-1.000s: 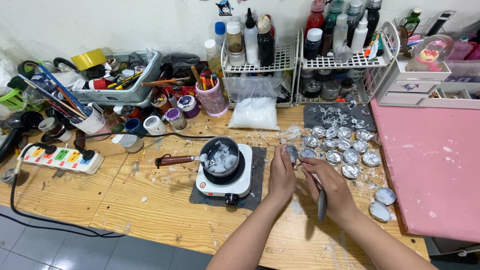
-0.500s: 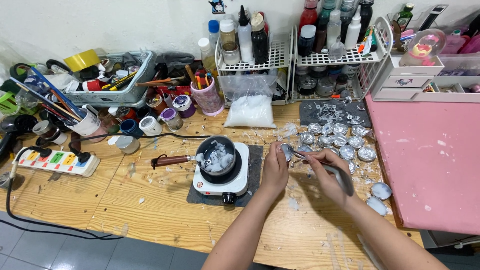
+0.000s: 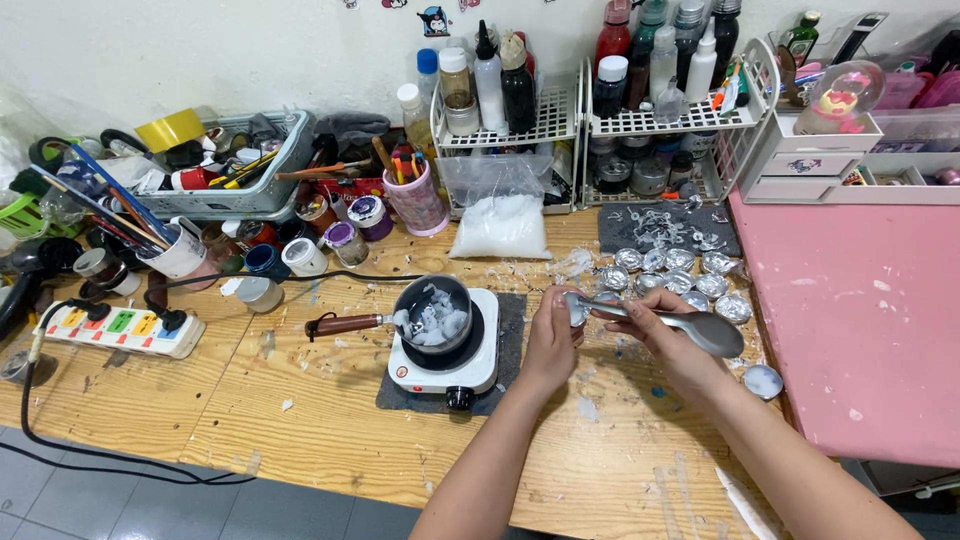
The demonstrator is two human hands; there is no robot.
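Beside the hot plate (image 3: 447,362), at its three o'clock, left hand (image 3: 553,338) pinches a small foil cup (image 3: 576,308); right hand (image 3: 668,345) closed around a metal spoon (image 3: 672,322).

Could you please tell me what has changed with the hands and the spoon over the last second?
The right hand has swung the grey metal spoon from pointing down towards the person to lying level, its bowl out to the right and its handle tip at the small foil cup in the left hand. Both hands kept their grips. The small black pot of white chunks stayed on the white hotplate.
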